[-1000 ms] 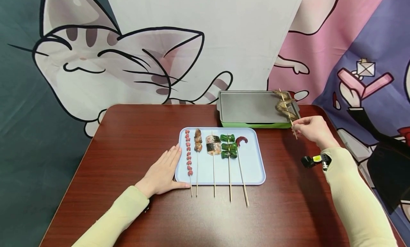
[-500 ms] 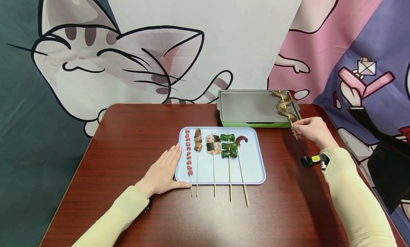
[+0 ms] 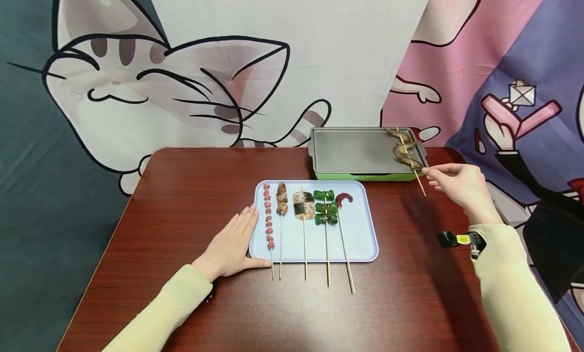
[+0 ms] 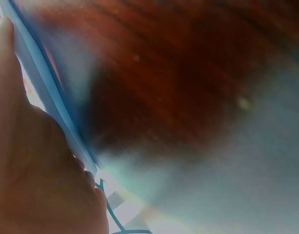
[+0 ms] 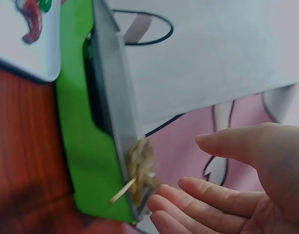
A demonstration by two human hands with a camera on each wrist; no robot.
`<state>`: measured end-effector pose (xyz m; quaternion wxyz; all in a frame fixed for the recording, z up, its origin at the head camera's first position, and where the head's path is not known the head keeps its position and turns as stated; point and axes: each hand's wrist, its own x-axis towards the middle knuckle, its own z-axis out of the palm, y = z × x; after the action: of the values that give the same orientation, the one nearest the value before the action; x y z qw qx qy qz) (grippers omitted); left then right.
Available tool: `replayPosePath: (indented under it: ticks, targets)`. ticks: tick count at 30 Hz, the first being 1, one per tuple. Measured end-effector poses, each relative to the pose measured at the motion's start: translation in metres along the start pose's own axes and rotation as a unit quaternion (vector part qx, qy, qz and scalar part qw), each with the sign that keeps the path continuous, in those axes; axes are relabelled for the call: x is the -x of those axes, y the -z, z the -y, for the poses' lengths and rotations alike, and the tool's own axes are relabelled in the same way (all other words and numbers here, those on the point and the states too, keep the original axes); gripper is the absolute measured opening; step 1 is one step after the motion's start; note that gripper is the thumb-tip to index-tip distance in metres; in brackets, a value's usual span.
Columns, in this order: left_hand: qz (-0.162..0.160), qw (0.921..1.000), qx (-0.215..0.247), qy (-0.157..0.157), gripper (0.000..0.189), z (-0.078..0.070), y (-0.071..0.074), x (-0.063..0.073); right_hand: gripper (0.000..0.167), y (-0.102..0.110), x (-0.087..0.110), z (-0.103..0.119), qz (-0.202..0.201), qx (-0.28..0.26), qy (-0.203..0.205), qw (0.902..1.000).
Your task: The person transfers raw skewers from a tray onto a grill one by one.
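On the right end of the grill pan [image 3: 356, 151] lies a brown, wavy skewer [image 3: 403, 151], its stick sticking out over the front edge. My right hand [image 3: 463, 187] is beside that stick, apart from it. In the right wrist view the thumb and fingers [image 5: 208, 195] are spread with nothing between them. My left hand [image 3: 232, 243] rests along the left side of the pale blue tray [image 3: 365, 240], its thumb at the front left corner. In the left wrist view that hand [image 4: 37, 161] lies against the tray's rim [image 4: 51, 97].
Several skewers lie on the tray: small red pieces [image 3: 268, 217], brown meat [image 3: 282, 200], a fish-like roll [image 3: 304, 206], green peppers [image 3: 326, 208] and a dark red tentacle [image 3: 344, 199]. The grill's green base [image 3: 365, 178] stands behind the tray. A printed cloth hangs behind the table [image 3: 205, 174].
My right hand has let go of the brown skewer's stick and moved slightly right. The skewer stays on the grill pan. My left hand has not moved.
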<state>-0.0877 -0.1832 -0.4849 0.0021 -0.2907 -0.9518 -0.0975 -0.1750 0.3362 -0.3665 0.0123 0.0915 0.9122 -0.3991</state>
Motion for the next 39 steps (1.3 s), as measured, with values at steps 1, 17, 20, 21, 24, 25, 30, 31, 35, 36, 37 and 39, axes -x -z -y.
replayPosePath:
  ticks: [1, 17, 20, 21, 24, 25, 30, 31, 35, 36, 37, 39]
  targets:
    - [0.0, 1.0, -0.001, 0.0, 0.122, 0.0, -0.001, 0.0, 0.067, 0.001, 0.003, 0.002, -0.007, 0.002, 0.004, 1.0]
    - [0.016, 0.9997, -0.017, 0.009, 0.124, 0.004, -0.006, 0.0, 0.043, -0.015, 0.054, 0.032, -0.034, 0.047, 0.097, 0.9936]
    - [0.023, 0.9996, -0.012, 0.013, 0.124, 0.003, -0.006, 0.0, 0.042, -0.023, 0.062, 0.037, -0.025, 0.049, 0.111, 0.9923]
    - [0.024, 0.9996, -0.01, 0.014, 0.123, 0.003, -0.006, 0.0, 0.041, -0.026, 0.064, 0.038, -0.02, 0.049, 0.115, 0.9919]
    - [0.024, 0.9996, -0.007, 0.013, 0.123, 0.002, -0.004, 0.0, 0.039, -0.035, 0.07, 0.042, -0.001, 0.049, 0.127, 0.9907]
    - [0.023, 0.9996, -0.007, 0.013, 0.123, 0.002, -0.004, 0.0, 0.039, -0.038, 0.072, 0.043, 0.005, 0.05, 0.132, 0.99]
    - [0.013, 0.9999, -0.008, 0.007, 0.123, 0.0, -0.001, 0.0, 0.039, -0.059, 0.078, 0.044, 0.041, 0.045, 0.155, 0.986]
    - [0.012, 0.9999, -0.01, 0.006, 0.123, 0.0, 0.0, 0.0, 0.04, -0.063, 0.079, 0.043, 0.05, 0.042, 0.156, 0.9856]
    - [0.017, 0.9997, -0.016, 0.008, 0.123, -0.001, 0.003, -0.001, 0.04, -0.084, 0.082, 0.036, 0.083, 0.024, 0.152, 0.9845]
    - [0.019, 0.9996, -0.017, 0.008, 0.123, -0.002, 0.003, -0.001, 0.039, -0.089, 0.083, 0.034, 0.09, 0.02, 0.15, 0.9843]
    - [0.02, 0.9996, -0.017, 0.009, 0.123, -0.002, 0.003, -0.001, 0.039, -0.094, 0.084, 0.033, 0.098, 0.015, 0.148, 0.9841]
    - [0.022, 0.9996, -0.017, 0.009, 0.124, -0.002, 0.004, -0.001, 0.037, -0.103, 0.086, 0.029, 0.111, 0.006, 0.146, 0.9831]
